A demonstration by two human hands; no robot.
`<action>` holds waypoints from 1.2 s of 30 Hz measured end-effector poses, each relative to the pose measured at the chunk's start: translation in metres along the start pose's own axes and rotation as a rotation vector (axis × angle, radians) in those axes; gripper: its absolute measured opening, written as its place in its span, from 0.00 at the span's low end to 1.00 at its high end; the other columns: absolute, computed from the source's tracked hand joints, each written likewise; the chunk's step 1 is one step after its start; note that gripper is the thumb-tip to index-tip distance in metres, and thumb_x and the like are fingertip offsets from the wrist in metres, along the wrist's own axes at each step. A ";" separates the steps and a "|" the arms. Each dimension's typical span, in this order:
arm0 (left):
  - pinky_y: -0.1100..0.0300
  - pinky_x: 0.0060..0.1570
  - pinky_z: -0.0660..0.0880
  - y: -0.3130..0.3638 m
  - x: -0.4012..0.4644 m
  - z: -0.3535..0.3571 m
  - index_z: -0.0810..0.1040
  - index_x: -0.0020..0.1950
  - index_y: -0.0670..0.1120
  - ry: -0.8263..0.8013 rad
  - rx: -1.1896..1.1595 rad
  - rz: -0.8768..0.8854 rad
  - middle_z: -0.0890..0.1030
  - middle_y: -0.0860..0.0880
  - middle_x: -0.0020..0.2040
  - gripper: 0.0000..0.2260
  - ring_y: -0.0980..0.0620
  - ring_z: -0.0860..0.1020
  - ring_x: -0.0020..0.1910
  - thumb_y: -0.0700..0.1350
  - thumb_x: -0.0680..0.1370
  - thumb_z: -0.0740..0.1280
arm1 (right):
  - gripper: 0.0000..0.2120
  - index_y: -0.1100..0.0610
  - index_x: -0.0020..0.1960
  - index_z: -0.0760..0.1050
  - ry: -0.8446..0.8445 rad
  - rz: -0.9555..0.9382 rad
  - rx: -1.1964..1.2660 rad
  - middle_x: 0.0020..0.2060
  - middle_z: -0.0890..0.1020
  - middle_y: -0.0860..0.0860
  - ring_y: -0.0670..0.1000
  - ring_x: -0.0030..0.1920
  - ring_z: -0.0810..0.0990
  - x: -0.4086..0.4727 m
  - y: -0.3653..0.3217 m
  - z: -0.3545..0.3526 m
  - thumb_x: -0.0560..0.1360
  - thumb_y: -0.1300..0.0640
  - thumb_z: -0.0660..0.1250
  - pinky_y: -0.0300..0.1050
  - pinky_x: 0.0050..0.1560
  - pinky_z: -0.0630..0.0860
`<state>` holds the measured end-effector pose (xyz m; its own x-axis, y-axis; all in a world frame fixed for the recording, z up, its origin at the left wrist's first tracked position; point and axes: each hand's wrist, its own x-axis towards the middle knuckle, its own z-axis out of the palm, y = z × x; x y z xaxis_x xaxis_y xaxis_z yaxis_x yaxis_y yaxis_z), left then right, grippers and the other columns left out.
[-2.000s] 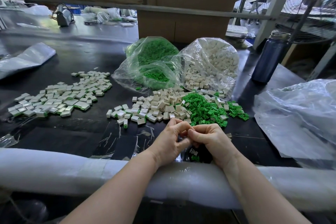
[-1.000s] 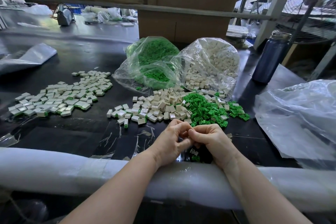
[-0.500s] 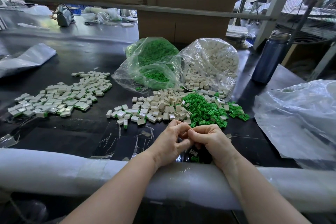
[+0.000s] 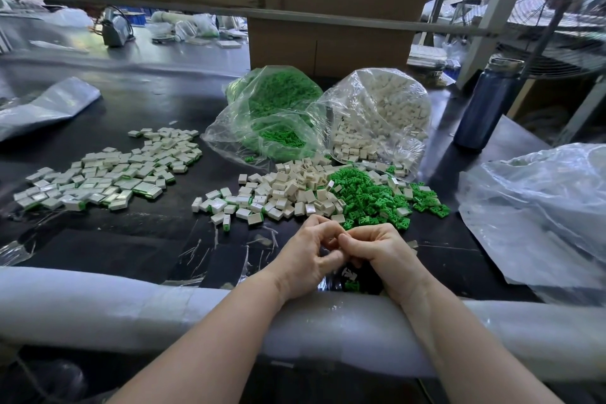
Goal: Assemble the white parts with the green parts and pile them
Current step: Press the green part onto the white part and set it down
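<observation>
two hands meet at the near edge of the dark table [image 4: 137, 239], and i'll take things from left to right. far left lies a flat spread of assembled pieces [image 4: 108, 170], white with green edges showing. next comes a loose heap of white parts [image 4: 282, 190], touching a heap of green parts [image 4: 370, 197] on its right. my left hand [image 4: 308, 259] has its fingers curled in, fingertips pressed against those of my right hand [image 4: 383, 256], which is curled the same way; something small seems pinched between them, but i cannot tell what, since the fingers hide it. a green part [image 4: 352, 285] and a pale one lie on the table just under the right hand. behind the heaps, a clear bag of green parts [image 4: 278, 115] sits open on the left, touching a clear bag of white parts [image 4: 380, 115] on its right, both spilling toward the heaps. right of those stands a dark blue bottle [image 4: 488, 105], upright, and a crumpled clear plastic sheet [image 4: 541, 207] fills the far right.
</observation>
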<state>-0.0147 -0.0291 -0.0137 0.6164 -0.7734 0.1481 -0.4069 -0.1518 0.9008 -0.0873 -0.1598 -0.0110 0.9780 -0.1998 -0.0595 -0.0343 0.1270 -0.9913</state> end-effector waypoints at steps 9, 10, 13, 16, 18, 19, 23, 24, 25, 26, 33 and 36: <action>0.65 0.48 0.72 0.001 0.001 0.000 0.77 0.47 0.46 -0.002 0.019 -0.015 0.69 0.49 0.50 0.05 0.53 0.71 0.43 0.36 0.74 0.67 | 0.08 0.64 0.38 0.83 0.042 0.001 -0.030 0.26 0.80 0.54 0.45 0.25 0.76 0.000 0.000 0.002 0.73 0.67 0.66 0.33 0.27 0.71; 0.66 0.47 0.71 0.001 0.001 0.000 0.77 0.47 0.45 0.000 0.020 -0.015 0.69 0.49 0.50 0.05 0.53 0.71 0.43 0.36 0.74 0.66 | 0.08 0.64 0.38 0.83 0.045 0.001 -0.033 0.26 0.80 0.54 0.45 0.25 0.76 0.000 0.000 0.001 0.73 0.67 0.66 0.33 0.27 0.71; 0.70 0.46 0.70 0.002 0.001 -0.001 0.76 0.46 0.46 0.009 0.010 -0.011 0.69 0.49 0.49 0.06 0.55 0.71 0.42 0.36 0.75 0.65 | 0.06 0.65 0.40 0.82 0.041 0.009 -0.025 0.30 0.81 0.57 0.47 0.29 0.78 0.001 0.000 0.003 0.70 0.63 0.69 0.35 0.30 0.73; 0.72 0.47 0.70 0.002 0.000 -0.002 0.76 0.45 0.48 0.017 -0.002 -0.007 0.69 0.50 0.49 0.06 0.57 0.71 0.43 0.36 0.75 0.66 | 0.11 0.66 0.42 0.82 0.033 0.014 -0.031 0.32 0.80 0.58 0.49 0.31 0.78 0.001 -0.001 0.003 0.68 0.58 0.69 0.37 0.33 0.74; 0.71 0.47 0.70 0.002 0.000 -0.002 0.76 0.45 0.47 0.017 -0.009 -0.007 0.69 0.49 0.49 0.06 0.56 0.71 0.43 0.36 0.75 0.66 | 0.07 0.66 0.42 0.82 0.023 0.016 -0.023 0.31 0.81 0.57 0.48 0.30 0.78 0.000 -0.002 0.002 0.71 0.62 0.68 0.36 0.32 0.74; 0.71 0.46 0.70 0.002 0.000 -0.001 0.76 0.45 0.47 0.017 -0.011 -0.007 0.69 0.49 0.50 0.06 0.56 0.71 0.43 0.36 0.75 0.66 | 0.06 0.66 0.42 0.82 0.025 0.021 -0.014 0.30 0.81 0.56 0.47 0.29 0.78 0.000 -0.002 0.002 0.72 0.64 0.67 0.35 0.30 0.74; 0.65 0.48 0.71 0.002 0.000 0.000 0.77 0.45 0.46 0.007 -0.019 -0.014 0.69 0.48 0.50 0.05 0.53 0.71 0.44 0.36 0.75 0.67 | 0.06 0.65 0.40 0.82 0.041 0.022 -0.016 0.29 0.81 0.56 0.47 0.29 0.78 -0.001 -0.003 0.002 0.72 0.67 0.67 0.36 0.30 0.74; 0.65 0.48 0.72 0.002 0.000 0.000 0.77 0.46 0.46 0.004 -0.020 -0.015 0.69 0.49 0.50 0.05 0.53 0.72 0.44 0.36 0.75 0.67 | 0.07 0.64 0.39 0.83 0.043 0.021 -0.021 0.29 0.81 0.56 0.48 0.29 0.78 -0.001 -0.003 0.003 0.72 0.67 0.67 0.37 0.31 0.75; 0.65 0.48 0.72 0.002 0.000 0.000 0.76 0.46 0.46 0.002 -0.020 -0.015 0.69 0.49 0.50 0.05 0.54 0.72 0.44 0.36 0.75 0.67 | 0.07 0.63 0.39 0.83 0.044 0.022 -0.025 0.29 0.81 0.56 0.48 0.29 0.78 -0.001 -0.003 0.003 0.72 0.67 0.67 0.37 0.31 0.75; 0.65 0.49 0.72 0.002 -0.001 0.000 0.76 0.46 0.46 0.002 -0.019 -0.015 0.69 0.49 0.50 0.06 0.54 0.72 0.44 0.36 0.75 0.67 | 0.08 0.63 0.38 0.83 0.045 0.022 -0.025 0.29 0.81 0.56 0.48 0.29 0.78 -0.001 -0.003 0.003 0.72 0.67 0.67 0.37 0.31 0.75; 0.66 0.49 0.72 0.003 0.000 0.000 0.77 0.46 0.46 0.006 -0.005 -0.012 0.69 0.49 0.50 0.06 0.53 0.72 0.45 0.36 0.75 0.67 | 0.08 0.63 0.37 0.83 0.061 0.021 -0.026 0.27 0.81 0.55 0.47 0.27 0.77 -0.001 -0.003 0.004 0.72 0.67 0.67 0.36 0.28 0.74; 0.67 0.48 0.71 0.003 0.000 0.000 0.76 0.45 0.47 0.006 -0.006 -0.007 0.69 0.50 0.49 0.06 0.53 0.72 0.44 0.36 0.74 0.66 | 0.08 0.64 0.37 0.82 0.064 0.013 -0.029 0.27 0.80 0.55 0.47 0.27 0.77 0.000 -0.003 0.004 0.72 0.67 0.66 0.36 0.29 0.73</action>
<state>-0.0161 -0.0291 -0.0112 0.6237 -0.7683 0.1440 -0.3984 -0.1540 0.9042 -0.0866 -0.1558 -0.0079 0.9623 -0.2602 -0.0792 -0.0541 0.1022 -0.9933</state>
